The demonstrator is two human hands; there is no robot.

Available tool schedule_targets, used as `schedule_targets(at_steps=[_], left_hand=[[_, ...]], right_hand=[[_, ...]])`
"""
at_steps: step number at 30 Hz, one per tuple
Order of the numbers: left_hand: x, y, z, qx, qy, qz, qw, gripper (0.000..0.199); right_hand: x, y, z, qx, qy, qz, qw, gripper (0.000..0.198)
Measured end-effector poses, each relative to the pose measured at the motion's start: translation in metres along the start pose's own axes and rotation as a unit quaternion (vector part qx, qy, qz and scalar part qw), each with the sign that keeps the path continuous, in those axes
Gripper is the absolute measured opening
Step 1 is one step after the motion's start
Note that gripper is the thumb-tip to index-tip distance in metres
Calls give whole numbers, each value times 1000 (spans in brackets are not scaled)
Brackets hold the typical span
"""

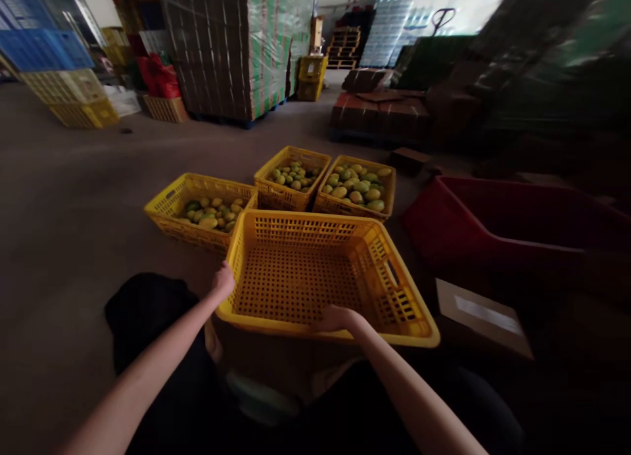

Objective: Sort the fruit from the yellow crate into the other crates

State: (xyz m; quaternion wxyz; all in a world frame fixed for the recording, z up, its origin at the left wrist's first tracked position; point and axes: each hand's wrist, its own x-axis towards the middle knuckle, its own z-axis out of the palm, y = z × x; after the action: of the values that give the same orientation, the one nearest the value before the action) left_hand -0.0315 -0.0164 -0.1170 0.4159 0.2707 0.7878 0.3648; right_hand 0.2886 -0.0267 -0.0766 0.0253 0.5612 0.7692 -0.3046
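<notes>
An empty yellow plastic crate [305, 281] with perforated floor and slotted walls is in front of my knees. My left hand [225, 281] is closed on its left rim. Over the near rim, my right hand [335, 318] grips the crate, with the fingertips partly hidden inside. Just beyond stand three more yellow crates holding green-yellow fruit that looks like mangoes: a left crate [167, 208], a middle crate [269, 172] and a right crate [388, 185]. The left one sits right against the empty crate's far left corner.
A dark red tub [444, 212] stands at the right, with a cardboard box [480, 310] nearer me. Behind are a tall wrapped pallet stack [211, 47], flat brown cartons [379, 113] and stacked blue and yellow crates [54, 80]. Grey floor [73, 212] stretches to the left.
</notes>
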Motion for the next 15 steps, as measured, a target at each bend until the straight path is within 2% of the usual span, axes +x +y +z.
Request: schedule_targets(at_steps=[1,3,6,8,10,12,15], left_hand=[[-8,-8,1,-10,23,2,1000,20],[-29,-24,3,-21,57,6,998,19],[-63,-49,0,-9,77,13,997,21],[-84,-61,-4,11,79,22,997,24],[-99,-68,-8,36,76,32,996,28],[-106,-68,-11,71,70,37,994,33],[-105,-59,-15,133,55,40,989,40]], right_hand=[[3,-3,-1,-17,-80,24,996,13],[11,-8,-4,-57,-217,84,971,18],[15,-10,-7,-111,-330,141,927,23],[9,-11,-5,-134,-359,148,912,20],[0,-11,-1,-143,-363,137,910,17],[-10,-11,2,-139,-345,113,921,14],[-19,-12,6,-131,-292,61,945,22]])
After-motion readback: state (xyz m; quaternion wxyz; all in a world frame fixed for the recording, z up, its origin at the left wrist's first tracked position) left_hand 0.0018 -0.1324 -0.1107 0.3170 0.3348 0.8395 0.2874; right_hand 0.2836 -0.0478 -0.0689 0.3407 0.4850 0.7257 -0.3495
